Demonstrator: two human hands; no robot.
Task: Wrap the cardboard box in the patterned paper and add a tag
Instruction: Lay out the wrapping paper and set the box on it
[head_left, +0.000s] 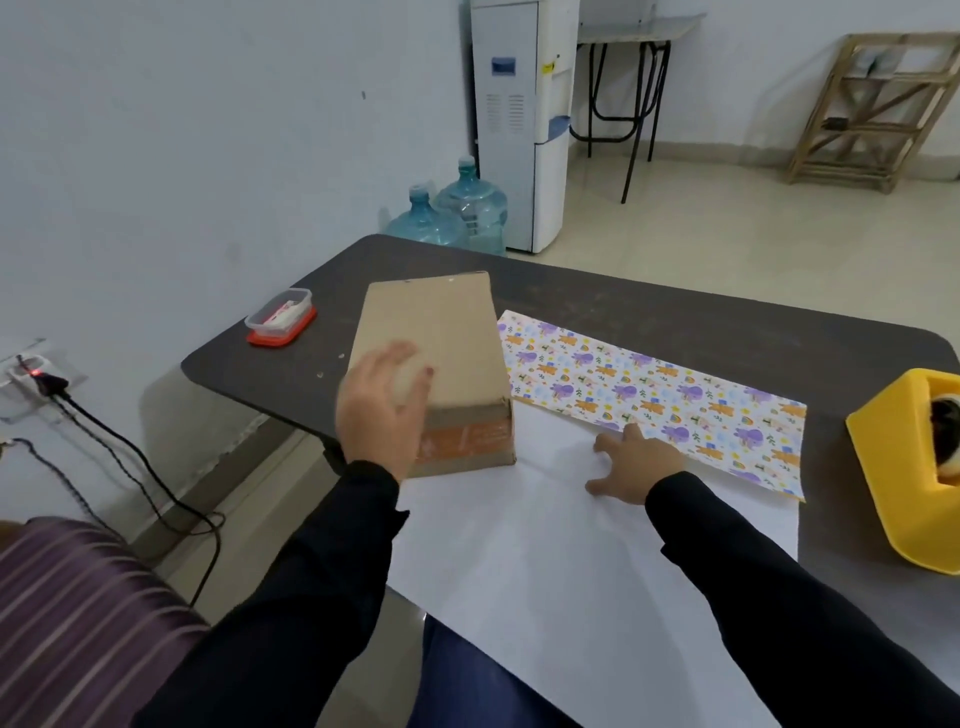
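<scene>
The paper lies white side up on the counter, its far strip showing the pattern. The right hand, at 4 o'clock, rests flat and released on the paper. The left hand grips the box at 10 o'clock, on the paper's left corner. A yellow dispenser stands at 3 o'clock and a container at 10 o'clock, farthest.

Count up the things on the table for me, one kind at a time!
Cardboard box: 1
Sheet of patterned paper: 1
Clear tub with red lid: 1
Yellow tape dispenser: 1
Total: 4
</scene>
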